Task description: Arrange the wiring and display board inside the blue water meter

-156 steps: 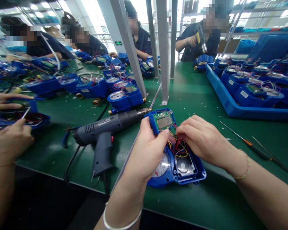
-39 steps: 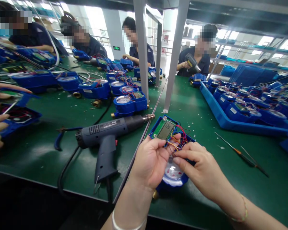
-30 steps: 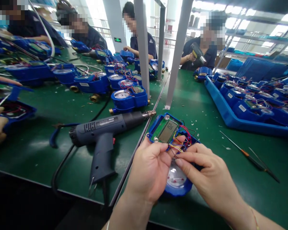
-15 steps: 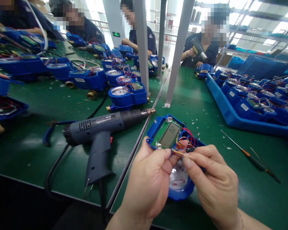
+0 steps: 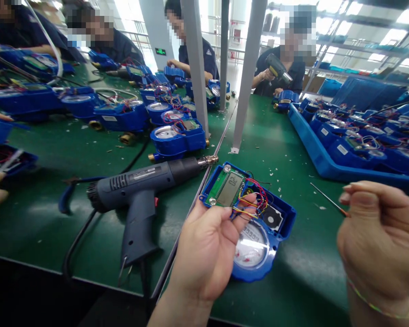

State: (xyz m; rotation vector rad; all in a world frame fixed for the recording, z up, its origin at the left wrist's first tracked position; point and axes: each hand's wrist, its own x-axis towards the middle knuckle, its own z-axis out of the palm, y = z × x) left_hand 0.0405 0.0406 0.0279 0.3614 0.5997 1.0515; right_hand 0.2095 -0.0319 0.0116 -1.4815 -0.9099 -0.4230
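Observation:
My left hand (image 5: 204, 250) grips an opened blue water meter (image 5: 259, 240) from its left side, thumb near the coloured wires (image 5: 254, 202). The meter's hinged lid with a green circuit board and LCD (image 5: 226, 188) lies open toward the far side; the round dial faces up. My right hand (image 5: 378, 231) hovers to the right, away from the meter, fingers curled loosely with nothing visible in them. Just beyond its fingertips an orange-handled screwdriver (image 5: 330, 200) lies on the green table (image 5: 286, 150).
A grey heat gun (image 5: 139, 190) with its cord lies left of the meter. A blue tray (image 5: 323, 159) of meters stands at right. More blue meters (image 5: 177, 136) crowd the far left. Metal posts (image 5: 245, 72) rise mid-table. Other people work across and at left.
My right hand has let go of the wires and pulled away to the right. The left hand still holds the meter, now shifted slightly and uncovered.

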